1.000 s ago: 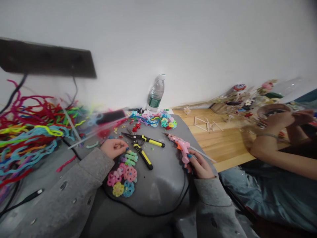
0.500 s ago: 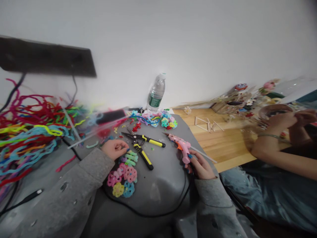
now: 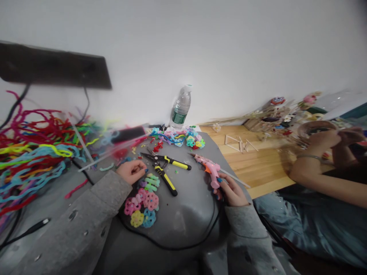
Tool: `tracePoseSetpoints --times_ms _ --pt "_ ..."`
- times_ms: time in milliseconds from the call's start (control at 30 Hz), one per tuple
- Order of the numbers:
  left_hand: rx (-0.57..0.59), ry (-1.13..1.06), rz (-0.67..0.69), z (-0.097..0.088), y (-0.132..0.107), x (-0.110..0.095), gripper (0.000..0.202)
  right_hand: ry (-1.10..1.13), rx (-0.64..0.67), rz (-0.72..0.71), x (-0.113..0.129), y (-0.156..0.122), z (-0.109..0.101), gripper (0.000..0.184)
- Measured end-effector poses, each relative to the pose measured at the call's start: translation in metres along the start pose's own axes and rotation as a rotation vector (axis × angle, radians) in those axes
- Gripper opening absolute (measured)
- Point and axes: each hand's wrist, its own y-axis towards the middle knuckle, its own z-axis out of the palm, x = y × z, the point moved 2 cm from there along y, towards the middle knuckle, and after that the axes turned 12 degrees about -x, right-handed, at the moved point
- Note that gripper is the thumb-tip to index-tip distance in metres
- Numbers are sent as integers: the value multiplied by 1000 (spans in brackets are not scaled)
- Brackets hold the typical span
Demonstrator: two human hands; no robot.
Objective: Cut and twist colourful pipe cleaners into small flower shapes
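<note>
My right hand (image 3: 233, 190) is closed around the handle of a pink hot glue gun (image 3: 212, 170) with an orange trigger. The gun's nozzle points up and left, and a translucent glue stick sticks out behind it. My left hand (image 3: 132, 172) is closed with its fingers curled; whatever they may hold is hidden. Just below its fingertips lie several pipe-cleaner flowers (image 3: 150, 201) in pink, yellow and blue, with a green striped piece (image 3: 151, 182) above them. Wire-cutting pliers (image 3: 164, 167) with yellow and black handles rest open between my hands.
Bundles of coloured pipe cleaners (image 3: 34, 152) cover the left side. A water bottle (image 3: 181, 107) stands by the wall, with more small flowers (image 3: 196, 138) before it. The glue gun's black cable (image 3: 172, 249) loops along the front. A co-worker's arms (image 3: 318, 164) rest at the right over a wooden table (image 3: 258, 168).
My left hand has shifted very slightly to the left, its fingertips drawing a little away from the green piece. My right hand and the glue gun stay nearly still.
</note>
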Motion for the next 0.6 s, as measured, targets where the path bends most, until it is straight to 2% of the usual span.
tracePoseSetpoints --times_ms 100,133,267,433,600 --pt "-49 79 -5 0 -3 -2 26 -1 -1 4 0 0 0 42" --pt "-114 140 0 -1 -4 -4 27 1 1 6 0 0 0 42" --pt "-98 269 48 4 -9 -15 25 3 6 -5 -1 1 0 41" --pt "-27 211 69 2 -16 -22 21 -32 3 -30 -4 3 -1 43" --pt "-5 67 32 4 -16 -14 20 -24 1 -28 -6 4 -2 41"
